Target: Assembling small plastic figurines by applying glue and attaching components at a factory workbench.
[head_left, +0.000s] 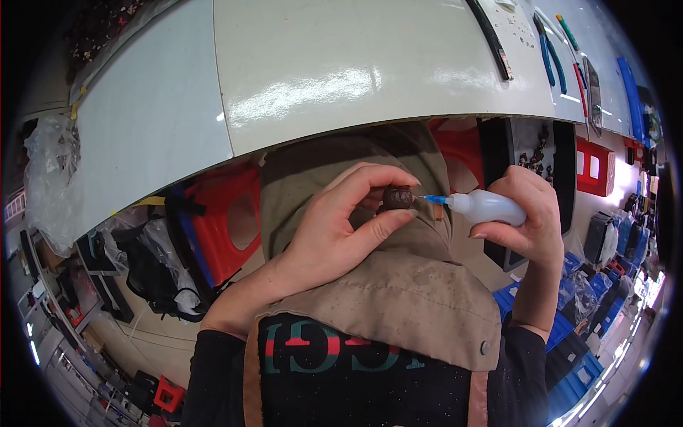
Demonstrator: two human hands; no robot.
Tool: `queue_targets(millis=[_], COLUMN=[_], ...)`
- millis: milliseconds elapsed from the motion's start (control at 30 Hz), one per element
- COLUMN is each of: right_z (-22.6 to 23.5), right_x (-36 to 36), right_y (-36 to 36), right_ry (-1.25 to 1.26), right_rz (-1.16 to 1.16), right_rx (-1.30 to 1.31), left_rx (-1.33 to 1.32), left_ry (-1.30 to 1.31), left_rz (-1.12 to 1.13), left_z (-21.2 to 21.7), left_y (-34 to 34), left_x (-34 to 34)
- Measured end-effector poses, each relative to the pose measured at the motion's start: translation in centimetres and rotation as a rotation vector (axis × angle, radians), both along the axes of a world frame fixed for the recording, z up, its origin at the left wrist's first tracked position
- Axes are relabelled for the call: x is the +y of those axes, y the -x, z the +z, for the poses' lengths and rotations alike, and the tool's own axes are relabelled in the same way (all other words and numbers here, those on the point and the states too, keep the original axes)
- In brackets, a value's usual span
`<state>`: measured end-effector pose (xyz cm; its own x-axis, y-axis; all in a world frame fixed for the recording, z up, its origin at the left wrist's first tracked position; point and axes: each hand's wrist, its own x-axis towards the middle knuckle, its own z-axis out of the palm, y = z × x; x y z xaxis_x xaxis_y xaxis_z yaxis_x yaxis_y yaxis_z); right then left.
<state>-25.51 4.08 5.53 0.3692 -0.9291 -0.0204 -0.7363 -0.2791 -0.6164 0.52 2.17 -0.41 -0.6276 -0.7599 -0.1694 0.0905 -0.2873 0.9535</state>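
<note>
Between the thumb and fingers of my left hand (341, 220) is a small dark brown round piece with a rough, carved-looking surface (398, 198); its exact kind is unclear. My right hand (530, 210) is wrapped round a white squeeze bottle (491, 208) lying nearly level. The bottle's blue needle tip (434, 200) points left, its thin end at or very near the right side of the brown piece. Both hands are above my lap, over a brown apron (398, 299), just in front of the table edge.
A pale table (306, 64) curves across the front. On its right lie a dark flat bar (492, 43), blue-handled pliers (550, 60) and slim tools. A black tray (530, 153) with small dark pieces sits below the edge. Red stools (228, 220) and blue bins (580, 370) flank me.
</note>
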Motion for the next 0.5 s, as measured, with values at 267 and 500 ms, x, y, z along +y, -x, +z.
queue_targets(millis=[267, 500], right_z=[-0.05, 0.02], right_x=[-0.1, -0.07], right_y=[-0.31, -0.62], right_ry=[-0.002, 0.012], right_rz=[0.006, 0.01], right_rx=[0.028, 0.052], left_rx=[-0.01, 0.007], left_ry=[-0.009, -0.026], left_rz=[-0.003, 0.005], left_z=[0.08, 0.06], left_y=[-0.16, -0.27], left_x=[0.04, 0.11])
